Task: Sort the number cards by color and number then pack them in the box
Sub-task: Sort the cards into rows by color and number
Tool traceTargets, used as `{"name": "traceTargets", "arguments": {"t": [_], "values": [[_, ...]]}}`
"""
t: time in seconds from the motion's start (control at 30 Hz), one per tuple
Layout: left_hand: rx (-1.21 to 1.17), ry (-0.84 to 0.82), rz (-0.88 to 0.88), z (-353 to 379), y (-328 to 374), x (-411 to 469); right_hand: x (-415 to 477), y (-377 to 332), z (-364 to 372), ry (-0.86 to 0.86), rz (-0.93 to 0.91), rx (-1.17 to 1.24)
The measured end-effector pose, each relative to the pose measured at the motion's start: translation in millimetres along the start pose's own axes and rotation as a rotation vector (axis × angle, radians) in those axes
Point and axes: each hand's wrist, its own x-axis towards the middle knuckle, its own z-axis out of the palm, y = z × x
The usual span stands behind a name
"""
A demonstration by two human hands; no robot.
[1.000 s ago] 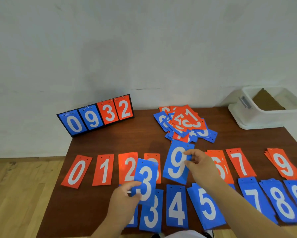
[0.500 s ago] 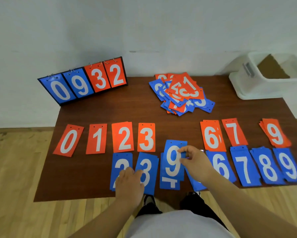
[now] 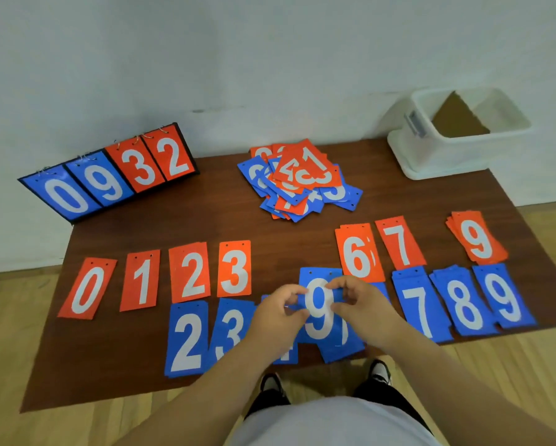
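Blue 9 card (image 3: 318, 304) is pinched at its side edges by both my left grip (image 3: 280, 317) and right grip (image 3: 363, 310), held over the blue row at the worktop's (image 3: 135, 365) near edge. My left has just released a 3 onto the blue 3 pile (image 3: 230, 326), so I judge this card goes next to the blue 9 pile (image 3: 503, 297).

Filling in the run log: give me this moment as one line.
stage: sorting | left hand: pinches blue 9 card | right hand: pinches same card | mixed pile: unsorted
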Motion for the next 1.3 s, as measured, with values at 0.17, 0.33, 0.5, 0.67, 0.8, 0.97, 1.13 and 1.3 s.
{"name": "traceTargets", "arguments": {"t": [0.17,0.33,0.5,0.67,0.8,0.97,1.13,1.3], "values": [[0.077,-0.014,0.041,84.7,42.3,33.2,4.3,54.9,-77.1,0.141,0.03,0.02],[0.197,-0.096,0.058,203.7,90.9,66.1,4.8,132.3,-176.7,0.257,0.134,0.024],[0.326,-0.183,0.086,314.6,125.0,95.4,6.8,204.5,-263.9,0.332,0.223,-0.004],[0.503,-0.273,0.118,388.2,137.8,116.6,17.4,257.0,-314.8,0.3,0.301,0.002],[0.827,-0.24,0.21,410.9,138.4,126.3,27.4,281.4,-326.2,0.237,0.276,-0.065],[1.048,-0.2,0.249,420.4,140.2,130.2,35.3,294.9,-327.7,0.201,0.213,-0.309],[0.97,-0.12,0.203,399.9,143.2,130.5,36.4,280.7,-333.0,0.195,0.2,-0.344],[0.854,0.092,0.089,328.3,142.7,123.1,48.4,228.1,-323.0,0.171,0.063,-0.336]]}}
